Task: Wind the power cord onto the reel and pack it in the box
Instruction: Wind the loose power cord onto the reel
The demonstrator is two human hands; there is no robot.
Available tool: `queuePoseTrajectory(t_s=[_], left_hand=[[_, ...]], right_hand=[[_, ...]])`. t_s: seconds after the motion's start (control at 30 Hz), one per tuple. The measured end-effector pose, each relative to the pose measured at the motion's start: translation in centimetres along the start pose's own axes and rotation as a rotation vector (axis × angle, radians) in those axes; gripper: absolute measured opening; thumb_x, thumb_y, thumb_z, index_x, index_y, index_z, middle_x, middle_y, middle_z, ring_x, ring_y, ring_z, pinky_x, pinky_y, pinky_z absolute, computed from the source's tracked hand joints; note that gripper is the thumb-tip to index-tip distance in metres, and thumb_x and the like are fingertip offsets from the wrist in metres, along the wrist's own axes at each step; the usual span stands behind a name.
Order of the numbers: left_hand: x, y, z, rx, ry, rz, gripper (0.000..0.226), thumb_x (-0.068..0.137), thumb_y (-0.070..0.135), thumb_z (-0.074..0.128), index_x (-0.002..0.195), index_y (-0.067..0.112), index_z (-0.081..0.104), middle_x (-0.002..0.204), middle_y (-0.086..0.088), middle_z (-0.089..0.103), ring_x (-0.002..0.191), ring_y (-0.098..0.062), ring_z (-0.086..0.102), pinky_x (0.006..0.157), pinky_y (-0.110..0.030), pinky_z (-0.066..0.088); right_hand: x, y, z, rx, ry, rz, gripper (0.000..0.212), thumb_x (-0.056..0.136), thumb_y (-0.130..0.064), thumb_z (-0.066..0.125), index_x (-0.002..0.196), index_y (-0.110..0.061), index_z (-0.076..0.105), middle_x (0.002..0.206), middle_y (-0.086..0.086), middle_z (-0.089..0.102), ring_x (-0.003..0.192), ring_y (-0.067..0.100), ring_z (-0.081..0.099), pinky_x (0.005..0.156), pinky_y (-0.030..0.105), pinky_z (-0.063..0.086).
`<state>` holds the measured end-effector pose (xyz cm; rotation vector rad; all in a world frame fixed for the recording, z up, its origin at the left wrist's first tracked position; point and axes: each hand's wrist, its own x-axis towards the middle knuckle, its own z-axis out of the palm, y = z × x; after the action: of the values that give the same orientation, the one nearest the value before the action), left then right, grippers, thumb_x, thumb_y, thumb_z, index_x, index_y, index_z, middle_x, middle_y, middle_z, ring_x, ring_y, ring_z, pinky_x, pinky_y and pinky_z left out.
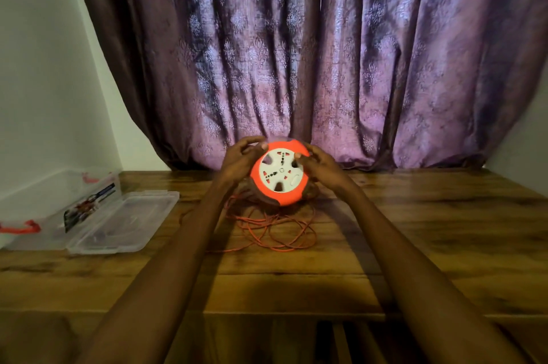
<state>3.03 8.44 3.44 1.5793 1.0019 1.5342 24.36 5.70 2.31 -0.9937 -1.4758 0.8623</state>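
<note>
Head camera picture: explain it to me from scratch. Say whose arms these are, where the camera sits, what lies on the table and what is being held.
No machine here: a person works with bare hands, and the camera is worn on their head, looking forward and down, so both arms reach in from the bottom of the picture. The left hand and the right hand grip an orange reel with a white socket face from either side, lifted above the wooden table. Under it the orange power cord lies in loose loops on the table, not yet wound. At the left stands a clear plastic box, its lid open flat beside it. A purple curtain hangs behind.
</note>
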Motion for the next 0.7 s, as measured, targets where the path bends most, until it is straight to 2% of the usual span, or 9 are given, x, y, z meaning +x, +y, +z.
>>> queuePoseTrajectory(t_s=[0.07, 0.13, 0.23, 0.33, 0.37, 0.43, 0.53, 0.57, 0.7], left_hand=[[0.1, 0.7, 1.3, 0.012, -0.061, 0.022, 0.031, 0.092, 0.015, 0.070, 0.122, 0.007, 0.066, 0.090, -0.004, 0.072, 0.065, 0.000, 0.067, 0.063, -0.019, 0.055], [0.1, 1.0, 2.4, 0.000, -0.071, 0.032, 0.032, 0.093, 0.015, 0.068, 0.124, 0.006, 0.064, 0.092, -0.004, 0.070, 0.072, -0.003, 0.067, 0.067, -0.020, 0.055], [-0.2, 0.4, 3.3, 0.130, 0.007, 0.088, 0.031, 0.096, 0.016, 0.065, 0.123, 0.002, 0.062, 0.102, -0.002, 0.064, 0.086, -0.005, 0.059, 0.073, -0.012, 0.048], [-1.8, -2.0, 2.7, 0.354, 0.038, 0.084, 0.013, 0.097, 0.012, 0.062, 0.102, 0.001, 0.066, 0.087, -0.003, 0.064, 0.073, -0.005, 0.058, 0.067, -0.021, 0.046], [-2.7, -3.3, 2.4, 0.383, -0.039, 0.032, 0.012, 0.097, 0.009, 0.059, 0.090, 0.003, 0.066, 0.077, -0.006, 0.061, 0.061, -0.003, 0.055, 0.059, -0.025, 0.045], [-4.7, -5.5, 1.6, 0.422, -0.272, -0.103, 0.025, 0.097, 0.008, 0.054, 0.074, 0.009, 0.062, 0.063, -0.010, 0.054, 0.043, -0.004, 0.046, 0.046, -0.021, 0.035], [-6.4, -7.3, 0.5, 0.669, -0.554, -0.112, 0.009, 0.092, 0.014, 0.064, 0.083, 0.013, 0.066, 0.064, -0.006, 0.057, 0.052, -0.016, 0.048, 0.051, -0.026, 0.036], [-6.5, -7.4, 0.3, 0.772, -0.598, -0.071, 0.006, 0.091, 0.016, 0.067, 0.090, 0.011, 0.069, 0.070, -0.007, 0.063, 0.058, -0.018, 0.052, 0.056, -0.028, 0.039], [-6.1, -6.4, 0.6, 0.993, -0.605, 0.036, 0.039, 0.090, 0.052, 0.063, 0.091, 0.014, 0.072, 0.079, -0.011, 0.072, 0.063, -0.017, 0.058, 0.059, -0.030, 0.045]], right_hand=[[0.2, -0.5, -1.0, 0.006, 0.006, -0.005, 0.036, 0.095, -0.014, 0.065, 0.130, -0.007, 0.058, 0.096, 0.005, 0.070, 0.068, -0.001, 0.068, 0.057, 0.015, 0.051], [0.1, -0.5, -2.0, 0.072, 0.034, 0.031, 0.033, 0.093, -0.015, 0.067, 0.125, -0.006, 0.061, 0.091, 0.005, 0.072, 0.067, 0.006, 0.068, 0.057, 0.019, 0.054], [-0.1, 0.2, -2.9, 0.161, 0.180, 0.070, 0.034, 0.093, -0.014, 0.068, 0.123, -0.002, 0.062, 0.094, 0.011, 0.071, 0.068, 0.012, 0.067, 0.061, 0.025, 0.056], [-0.4, 1.3, -3.9, 0.237, 0.357, 0.084, 0.028, 0.093, -0.016, 0.067, 0.119, -0.009, 0.059, 0.101, 0.017, 0.070, 0.066, 0.012, 0.065, 0.055, 0.021, 0.051], [-0.6, 1.7, -4.3, 0.267, 0.388, 0.092, 0.028, 0.094, -0.016, 0.067, 0.119, -0.011, 0.057, 0.101, 0.016, 0.070, 0.062, 0.010, 0.064, 0.049, 0.019, 0.048], [-1.0, 2.4, -4.9, 0.293, 0.437, 0.117, 0.039, 0.094, -0.017, 0.067, 0.128, -0.009, 0.051, 0.109, 0.018, 0.070, 0.061, 0.013, 0.061, 0.047, 0.021, 0.046], [-1.4, 3.2, -5.6, 0.278, 0.486, 0.109, 0.045, 0.093, -0.014, 0.067, 0.133, -0.006, 0.048, 0.122, 0.024, 0.066, 0.067, 0.019, 0.058, 0.046, 0.022, 0.046], [-1.5, 3.3, -5.7, 0.276, 0.491, 0.106, 0.045, 0.094, -0.014, 0.066, 0.133, -0.005, 0.047, 0.123, 0.024, 0.066, 0.072, 0.022, 0.060, 0.046, 0.022, 0.047], [-1.9, 3.8, -5.7, 0.271, 0.486, 0.084, 0.035, 0.095, -0.011, 0.065, 0.124, -0.009, 0.046, 0.124, 0.026, 0.065, 0.090, 0.029, 0.062, 0.050, 0.023, 0.048]])
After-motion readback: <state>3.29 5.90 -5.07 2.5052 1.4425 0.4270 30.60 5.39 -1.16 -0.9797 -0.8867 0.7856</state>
